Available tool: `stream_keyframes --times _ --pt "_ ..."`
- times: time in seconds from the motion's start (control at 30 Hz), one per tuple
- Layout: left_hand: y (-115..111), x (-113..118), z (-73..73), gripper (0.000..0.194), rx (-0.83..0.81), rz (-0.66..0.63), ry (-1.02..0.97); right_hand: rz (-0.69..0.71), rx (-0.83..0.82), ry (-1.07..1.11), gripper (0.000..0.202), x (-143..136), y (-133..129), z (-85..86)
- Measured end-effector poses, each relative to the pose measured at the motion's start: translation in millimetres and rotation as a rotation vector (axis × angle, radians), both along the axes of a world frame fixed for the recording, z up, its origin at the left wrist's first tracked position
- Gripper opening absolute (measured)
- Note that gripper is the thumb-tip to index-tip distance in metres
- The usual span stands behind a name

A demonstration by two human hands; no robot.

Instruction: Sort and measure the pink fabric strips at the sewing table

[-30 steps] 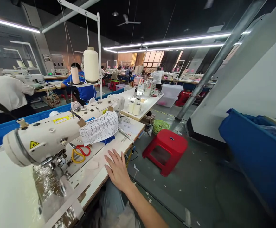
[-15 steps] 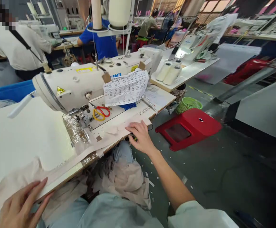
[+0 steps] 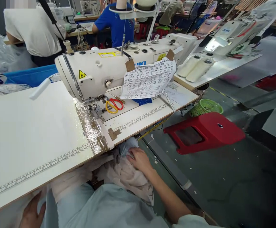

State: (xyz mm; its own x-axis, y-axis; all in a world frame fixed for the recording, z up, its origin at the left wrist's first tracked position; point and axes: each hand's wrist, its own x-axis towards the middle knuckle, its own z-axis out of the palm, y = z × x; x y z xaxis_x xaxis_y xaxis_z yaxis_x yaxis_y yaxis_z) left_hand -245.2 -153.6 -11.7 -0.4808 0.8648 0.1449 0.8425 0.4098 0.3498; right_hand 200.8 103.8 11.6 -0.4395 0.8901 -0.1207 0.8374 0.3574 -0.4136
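My right hand (image 3: 140, 160) is down at my lap below the table edge, its fingers curled onto a bunched beige cloth (image 3: 125, 174). At the lower left, my left hand (image 3: 33, 211) is below the tabletop with thumb and fingers apart, beside pale cloth; its fingertips are partly hidden and blurred. Ahead stands a white sewing machine (image 3: 92, 71). Scissors (image 3: 114, 105) with one yellow and one red handle lie by its needle area. Clear shiny tape covers a brown strip (image 3: 90, 128) in front of the needle.
Ruler tapes (image 3: 57, 161) run along the white table (image 3: 33, 126). Handwritten paper sheets (image 3: 149, 80) hang on the machine. Thread cones (image 3: 198, 68) stand behind on the right. A red stool (image 3: 206, 129) and green basket (image 3: 206, 107) are on the floor. Other people sit at machines further back.
The pale cloth strip has left the tabletop, uncovering the ruler tapes. My left hand has dropped below the table edge. My right hand has moved from the table down onto the lap cloth.
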Motion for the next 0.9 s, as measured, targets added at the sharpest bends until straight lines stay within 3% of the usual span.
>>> stream_keyframes --times 0.07,0.17,0.2,0.27,0.4,0.47,0.57,0.63,0.7,0.8,0.83,0.9 --pt "6.1 13.7 -2.0 0.039 0.020 -0.002 0.019 -0.035 -0.007 -0.029 0.014 3.5 -2.5 -14.7" --pt "28.8 55.6 20.3 0.045 0.066 0.138 0.000 -0.014 0.006 0.016 0.019 6.5 -5.7 -22.0" --pt "40.1 74.6 30.8 0.043 0.029 0.121 -0.125 -0.020 0.021 0.047 0.023 7.1 -6.3 -20.3" --pt "67.3 117.5 49.9 0.040 0.156 0.124 -0.411 -0.059 0.048 0.123 0.029 8.2 -7.0 -10.8" --pt "127.3 208.0 69.4 0.052 -0.208 -0.226 -1.241 -0.140 0.081 0.298 0.038 9.2 -15.6 32.1" --pt "151.9 246.9 74.4 0.054 -0.317 -0.361 -1.414 -0.129 0.101 0.420 0.038 8.2 -26.3 62.2" --pt "174.2 284.1 86.1 0.053 -0.277 -0.258 -1.738 0.054 0.144 0.492 0.034 6.3 -43.1 104.4" --pt "178.3 292.1 99.0 0.049 -0.238 -0.242 -1.783 0.147 0.172 0.521 0.027 5.7 -49.2 122.5" --pt "175.3 289.6 115.4 0.042 -0.366 -0.472 -1.653 0.170 0.134 0.612 0.020 5.0 -50.1 129.8" --pt "164.9 273.0 142.9 0.034 -0.606 -0.856 -1.356 0.353 -0.143 0.703 0.027 2.1 -45.9 127.5" --pt "161.5 263.9 151.6 0.033 -0.626 -0.894 -1.299 0.437 -0.251 0.709 0.031 1.4 -43.9 126.0" --pt "155.4 237.9 166.6 0.032 -0.573 -0.840 -1.239 0.531 -0.381 0.713 0.038 3.2 -38.6 125.6"
